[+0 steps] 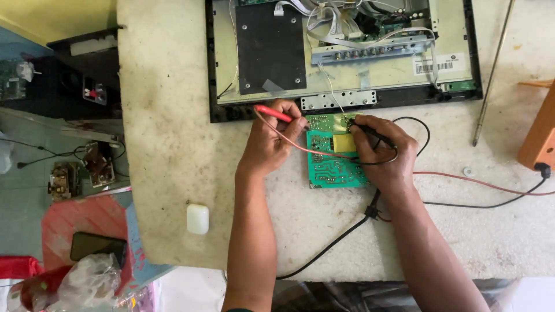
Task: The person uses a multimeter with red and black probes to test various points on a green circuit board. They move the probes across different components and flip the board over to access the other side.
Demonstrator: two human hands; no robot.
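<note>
A green circuit board lies on the stone-topped table, just in front of an opened flat screen chassis. My left hand grips a red test probe, its tip at the board's upper left edge. My right hand holds a black test probe, its tip touching the board's top near a yellow component. Red and black leads trail off to the right and toward the table's near edge.
A small white case lies left of my left forearm. A thin metal rod and a wooden block are at the right. Left of the table, electronic parts, a dark phone and plastic bags sit lower down.
</note>
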